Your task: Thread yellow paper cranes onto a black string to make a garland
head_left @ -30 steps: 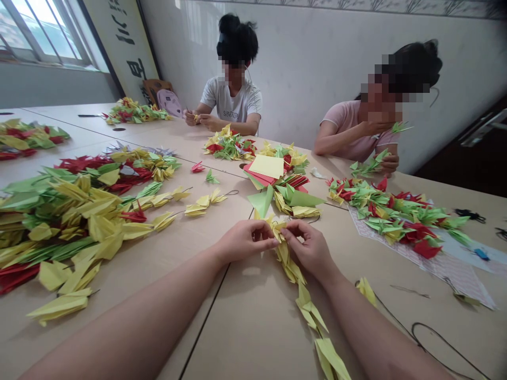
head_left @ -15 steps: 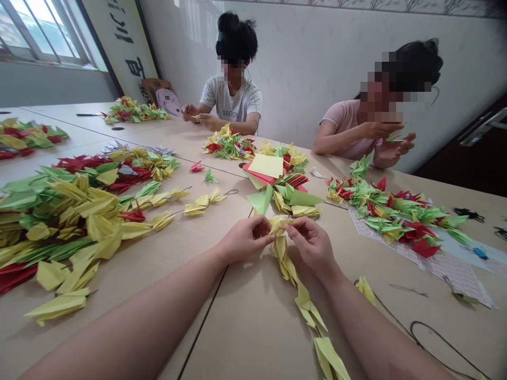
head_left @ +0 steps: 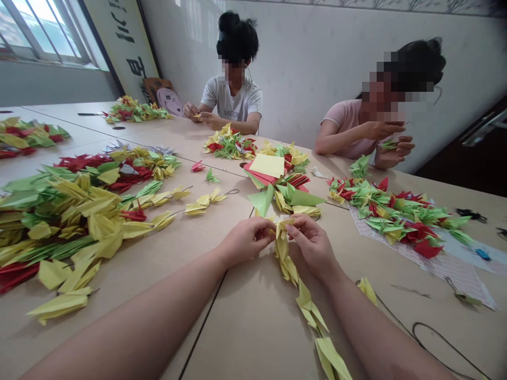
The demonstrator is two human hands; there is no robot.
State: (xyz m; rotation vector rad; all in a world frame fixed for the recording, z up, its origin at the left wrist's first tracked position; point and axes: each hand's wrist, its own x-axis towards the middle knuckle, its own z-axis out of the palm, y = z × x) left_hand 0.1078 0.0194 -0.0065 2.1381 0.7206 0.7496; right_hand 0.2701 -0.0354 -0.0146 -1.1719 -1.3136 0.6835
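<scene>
Along the near edge of the table, the left hand and the right hand sit close together, their fingertips pinched on the top of a strand of yellow paper cranes. The strand's long axis runs from that pinch toward the near edge, slanting slightly right and passing just inside the right forearm. Both hands reach its top end about equally; neither is clearly nearer.

To the left, a large heap of yellow, green and red paper cranes covers much of the table. Farther ahead lies a stack of yellow square paper on red sheets, among more folded cranes. To the right, another heap of cranes rests on a patterned paper sheet, and a dark thread curls across the near right corner.

At the far side, a co-worker in a white T-shirt works a small yellow piece between both hands. To the right, a co-worker in a pink top holds a green crane. Dark brushed characters mark a tall wall panel, and the T-shirt carries lettering; neither can be read.
</scene>
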